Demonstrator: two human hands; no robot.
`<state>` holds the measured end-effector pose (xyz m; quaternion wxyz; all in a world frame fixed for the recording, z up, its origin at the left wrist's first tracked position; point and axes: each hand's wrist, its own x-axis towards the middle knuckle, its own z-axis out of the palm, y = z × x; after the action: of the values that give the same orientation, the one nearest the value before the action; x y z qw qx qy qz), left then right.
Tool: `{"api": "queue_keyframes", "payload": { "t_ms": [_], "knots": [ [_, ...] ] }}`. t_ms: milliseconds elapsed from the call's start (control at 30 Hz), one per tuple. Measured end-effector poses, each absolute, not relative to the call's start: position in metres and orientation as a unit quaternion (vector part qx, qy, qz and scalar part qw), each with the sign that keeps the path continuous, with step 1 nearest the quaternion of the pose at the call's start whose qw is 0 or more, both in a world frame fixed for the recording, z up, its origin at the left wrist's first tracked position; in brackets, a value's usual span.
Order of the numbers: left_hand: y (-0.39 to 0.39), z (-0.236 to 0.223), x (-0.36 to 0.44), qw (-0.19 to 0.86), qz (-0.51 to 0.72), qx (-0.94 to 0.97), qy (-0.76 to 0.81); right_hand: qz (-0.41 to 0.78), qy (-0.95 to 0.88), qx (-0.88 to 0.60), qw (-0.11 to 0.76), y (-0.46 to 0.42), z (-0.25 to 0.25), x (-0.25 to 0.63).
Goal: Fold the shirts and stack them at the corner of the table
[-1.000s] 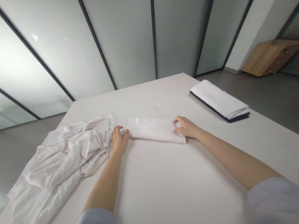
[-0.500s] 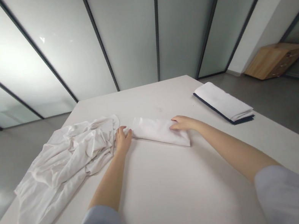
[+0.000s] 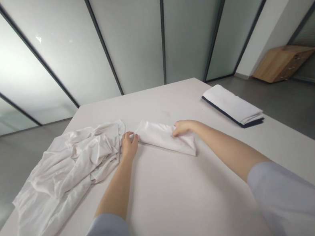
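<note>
A folded white cloth (image 3: 160, 135) lies as a narrow strip in the middle of the table. At its left end is my left hand (image 3: 129, 144), fingers bent and thumb against the cloth's edge. My right hand (image 3: 185, 127) is closed over the right part, its fingers and thumb gripping the upper fabric, which bunches slightly under them. The cloth's lower right corner sticks out past this hand. Part of the cloth's left end is hidden by my left fingers.
A crumpled heap of white fabric (image 3: 71, 165) covers the left of the white table (image 3: 192, 209). To the right rests a folded white cloth on dark blue fabric (image 3: 231, 105). Beyond the table stand frosted glass panels (image 3: 133, 32) and a wooden cabinet (image 3: 279, 64).
My right hand has moved left over the folded cloth, from its right end, and now grips the fabric there. My left hand stays at the left end. The view shifts slightly.
</note>
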<state>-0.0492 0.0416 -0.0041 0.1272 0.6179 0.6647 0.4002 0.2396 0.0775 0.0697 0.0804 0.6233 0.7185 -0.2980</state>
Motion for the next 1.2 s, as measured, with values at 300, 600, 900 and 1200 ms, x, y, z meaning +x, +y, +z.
{"api": "queue_keyframes", "payload": {
  "t_ms": [300, 600, 900, 1200],
  "knots": [
    [0.044, -0.008, -0.054, 0.129, 0.409, 0.622, 0.655, -0.276, 0.732, 0.621, 0.046, 0.071, 0.073, 0.267],
    [0.044, -0.006, -0.051, 0.137, 0.392, 0.619, 0.666, -0.179, 0.650, 0.737, 0.038, 0.073, 0.083, 0.388],
    [0.046, -0.009, -0.055, 0.135, 0.382, 0.623, 0.669, -0.071, 0.603, 0.794, -0.037, 0.048, 0.076, 0.414],
    [0.043, -0.005, -0.053, 0.122, 0.378, 0.624, 0.673, 0.019, 0.518, 0.847, -0.118, 0.040, 0.137, 0.460]
  ]
}}
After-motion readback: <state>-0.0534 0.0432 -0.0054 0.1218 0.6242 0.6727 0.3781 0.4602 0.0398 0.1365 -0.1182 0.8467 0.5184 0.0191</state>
